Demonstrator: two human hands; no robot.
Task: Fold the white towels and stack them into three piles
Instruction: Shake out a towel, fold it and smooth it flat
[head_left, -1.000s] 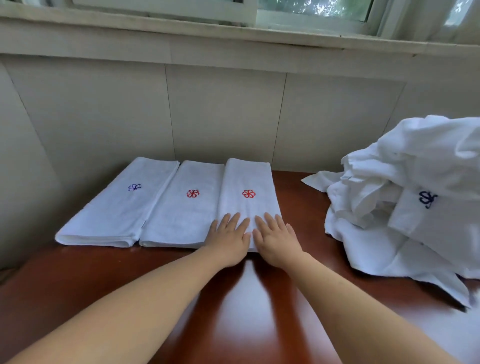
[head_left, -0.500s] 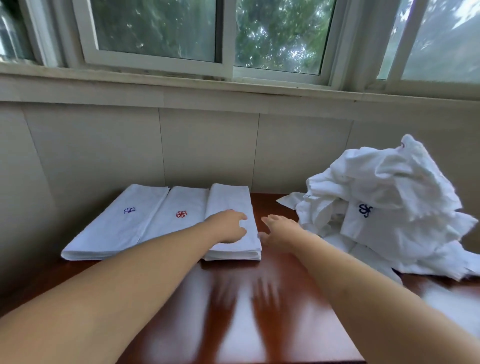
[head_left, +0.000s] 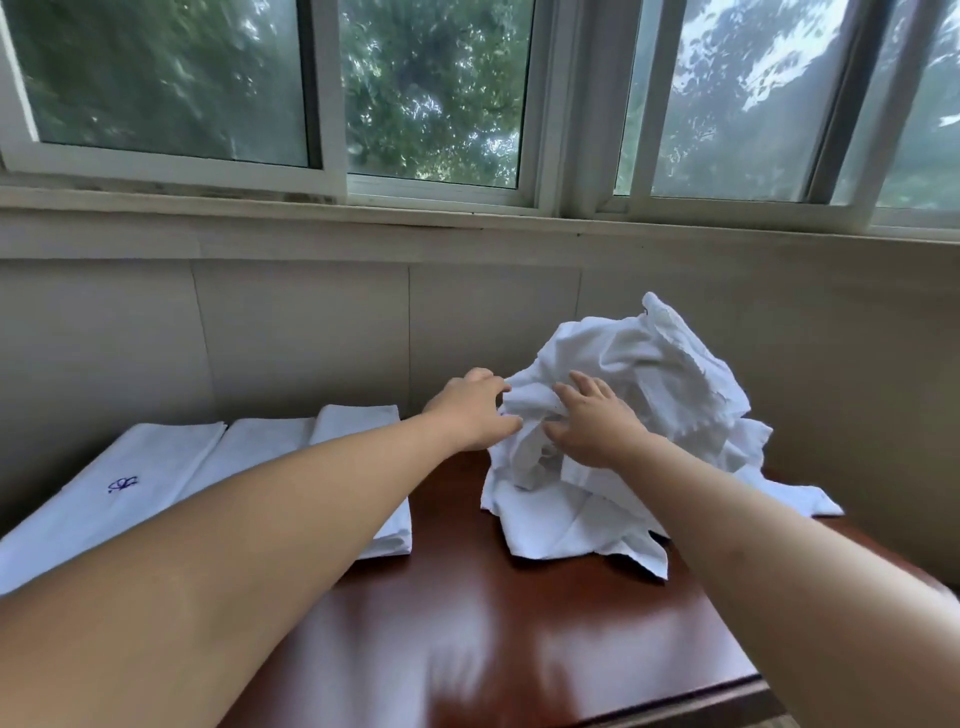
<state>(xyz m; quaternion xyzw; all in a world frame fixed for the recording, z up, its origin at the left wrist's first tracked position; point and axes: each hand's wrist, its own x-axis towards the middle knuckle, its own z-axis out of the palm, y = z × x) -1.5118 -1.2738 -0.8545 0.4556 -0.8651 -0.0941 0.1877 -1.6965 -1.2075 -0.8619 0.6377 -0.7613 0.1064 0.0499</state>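
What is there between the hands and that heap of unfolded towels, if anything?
Nothing visible. Both the left hand and the right hand already touch the heap. Between the heap and the folded towels lies only bare table, though the left forearm crosses over those towels.

Home-like room: glossy wooden table (head_left: 519, 649) beneath sliding windows (head_left: 431, 93), tiled wall (head_left: 306, 332), monogrammed towels (head_left: 124, 488).

On the glossy reddish-brown wooden counter (head_left: 467, 649), three folded white towels (head_left: 130, 499) lie side by side at nine o'clock, the rumpled heap of unfolded white towels (head_left: 649, 395) at two o'clock, both against the tiled wall (head_left: 301, 332) at twelve.
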